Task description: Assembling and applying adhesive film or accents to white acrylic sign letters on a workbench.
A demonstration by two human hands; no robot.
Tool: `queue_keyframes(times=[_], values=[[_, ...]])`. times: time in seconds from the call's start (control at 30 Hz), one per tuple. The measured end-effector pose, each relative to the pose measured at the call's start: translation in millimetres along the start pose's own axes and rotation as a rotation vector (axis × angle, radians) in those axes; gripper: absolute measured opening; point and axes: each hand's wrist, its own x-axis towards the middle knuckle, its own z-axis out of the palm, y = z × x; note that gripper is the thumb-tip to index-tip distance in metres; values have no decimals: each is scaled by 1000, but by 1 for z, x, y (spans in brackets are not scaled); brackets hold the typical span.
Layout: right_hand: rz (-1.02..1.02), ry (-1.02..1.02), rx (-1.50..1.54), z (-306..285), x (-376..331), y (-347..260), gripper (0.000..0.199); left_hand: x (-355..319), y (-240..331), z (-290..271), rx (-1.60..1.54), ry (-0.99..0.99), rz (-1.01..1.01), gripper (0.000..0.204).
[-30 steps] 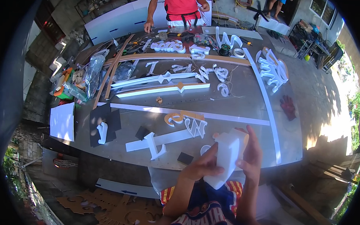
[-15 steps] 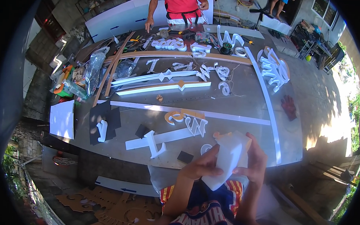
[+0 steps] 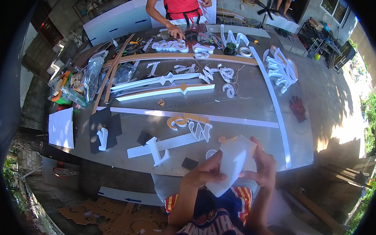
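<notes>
My left hand and my right hand are closed on the two sides of a white, smooth-sided piece. It is tilted over the near edge of the table, with the thumbs pressed on its near face. Some tan shows along its far edge; its full shape is hidden by the fingers and glare. Just left of it on the table lie a white ring and a small dark rectangle. Farther left stands a white L-shaped letter by a flat white strip.
The grey table carries white letters, long strips and a red glove. At its far side a co-worker in a red top reaches a hand toward white lettering. Cut brown sheets lie below.
The view has shifted slightly, and the white piece is turned a little in my hands. Across the table, the co-worker's hand has moved right, over the white lettering.
</notes>
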Motion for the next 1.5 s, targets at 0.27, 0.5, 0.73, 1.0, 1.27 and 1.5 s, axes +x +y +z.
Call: queue_keyframes(times=[0.27,0.5,0.73,1.0,1.27,1.5], values=[[-55,-73,-149,-3,8,-10,80,4,4,-2,-49,0,57,100],[86,-120,-130,-8,4,-13,80,-4,-10,-2,-134,105,45,95],[-63,-58,-236,0,10,-20,85,2,4,5,-97,29,76,91],[-10,-135,-142,-2,11,-11,77,2,4,1,-19,35,68,89],[21,-99,-165,4,14,-2,74,5,-2,-10,-100,80,59,93],[29,-118,-173,11,19,-2,72,-1,12,3,-107,226,134,91]])
